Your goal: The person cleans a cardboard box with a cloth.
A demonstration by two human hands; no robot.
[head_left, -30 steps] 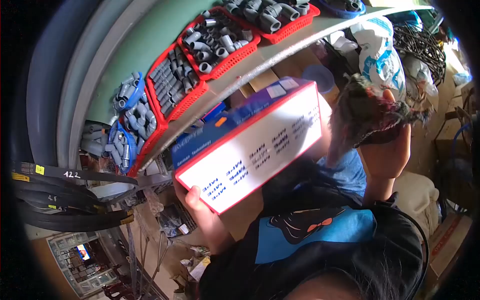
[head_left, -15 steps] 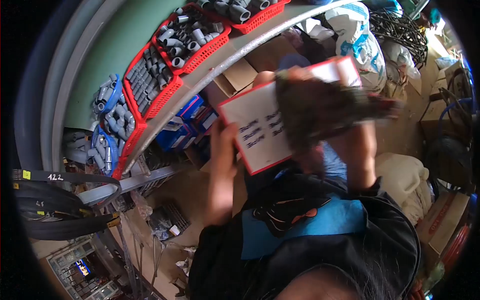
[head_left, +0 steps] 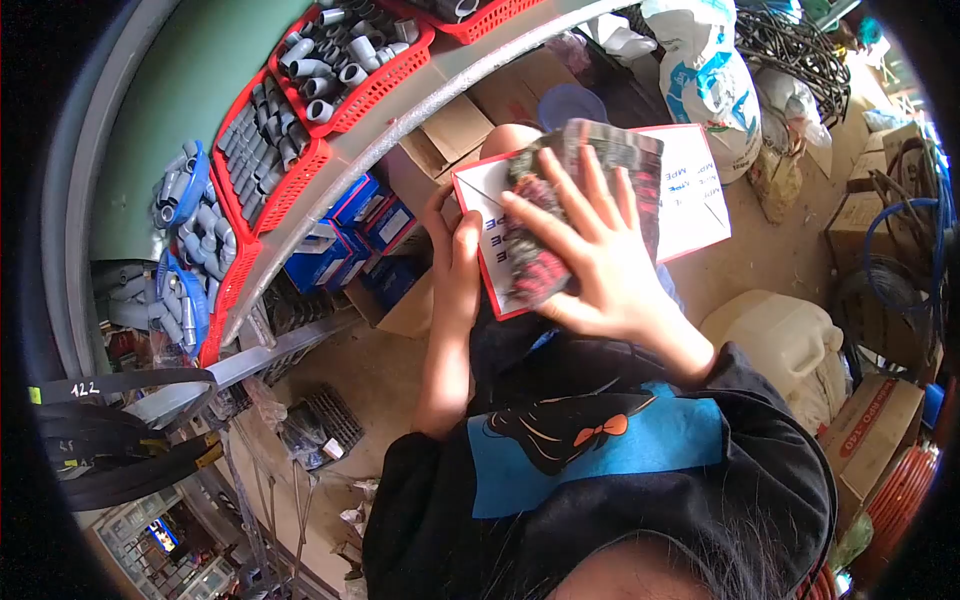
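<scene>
A flat white box with red edges (head_left: 697, 220) lies tilted across my lap, with handwritten letters on its face. My left hand (head_left: 455, 250) is closed around its left edge, thumb on top. Over the middle of the box is a dark patterned cloth (head_left: 628, 152) in grey, green and reddish pink. My right hand (head_left: 600, 255) rests flat on that cloth with its fingers spread, pressing it against the box. Part of the lettering is hidden beneath cloth and hand.
Red baskets (head_left: 285, 190) of grey pipe fittings line a shelf at upper left. Blue boxes (head_left: 350, 235) sit below its metal rail (head_left: 400, 125). To the right are a cream jerrycan (head_left: 775, 345) and a cardboard box (head_left: 875, 430). A white sack (head_left: 710, 90) stands at upper right.
My right hand and the cloth have moved left and come down onto the box; the blurred cloth now lies flatter under spread fingers. My left hand keeps its grip on the edge.
</scene>
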